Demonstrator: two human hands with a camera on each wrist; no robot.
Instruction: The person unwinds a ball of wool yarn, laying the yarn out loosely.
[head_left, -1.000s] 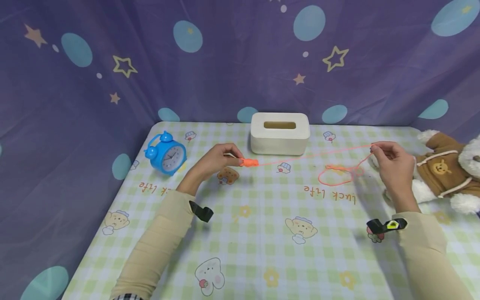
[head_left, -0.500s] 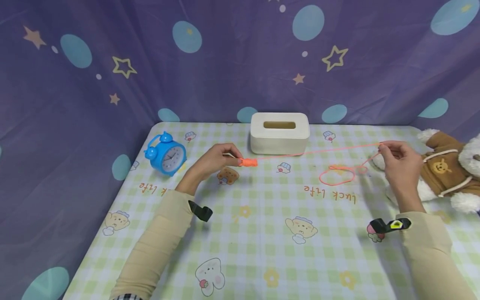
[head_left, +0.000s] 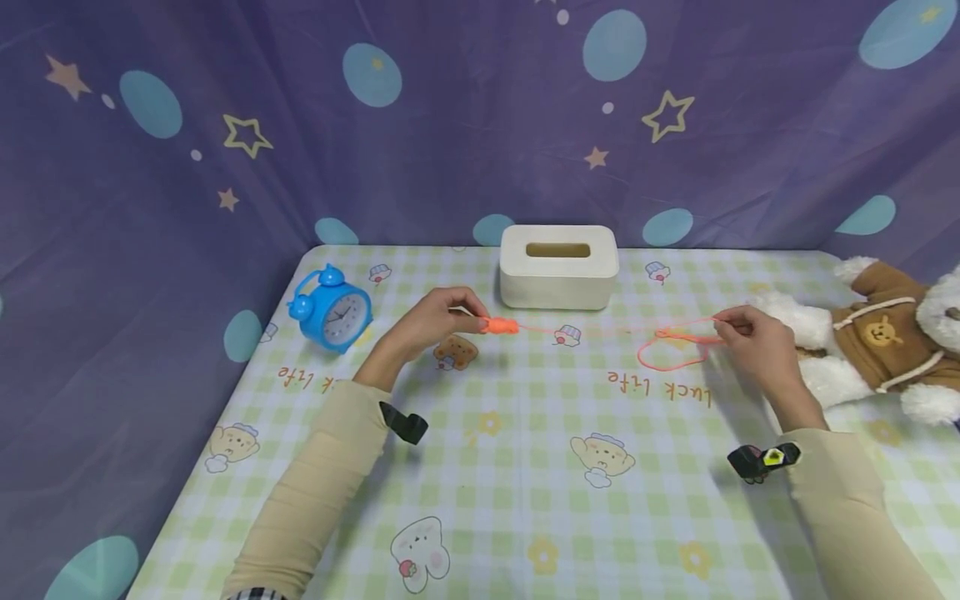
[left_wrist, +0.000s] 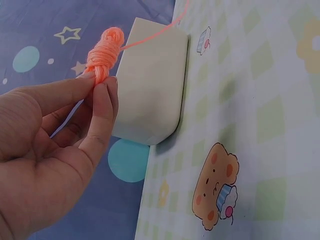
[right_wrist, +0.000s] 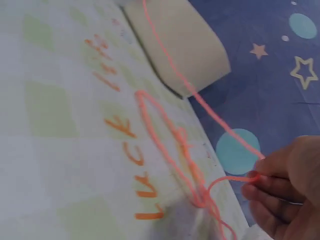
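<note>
My left hand [head_left: 442,318] pinches one end of a small wound bundle of orange yarn [head_left: 501,325] between thumb and fingertips. In the left wrist view the bundle [left_wrist: 106,52] points up out of the fingers, wrapped round its middle, and a single strand leaves its side. That strand [right_wrist: 215,116] runs across to my right hand [head_left: 761,346], whose thumb and fingertips pinch it. Beyond the pinch, the loose yarn [head_left: 671,368] lies in a loop on the tablecloth, just left of the right hand.
A white tissue box [head_left: 558,283] stands at the back, behind the strand. To the left is a blue alarm clock [head_left: 337,312]. A plush toy [head_left: 888,333] in a brown top lies right of the right hand. A purple curtain [head_left: 480,150] hangs behind the table.
My right hand first moved slightly right, drawing the strand straight, then came back left and lower, so the strand now hangs lower. The left hand and bundle stayed nearly still.
</note>
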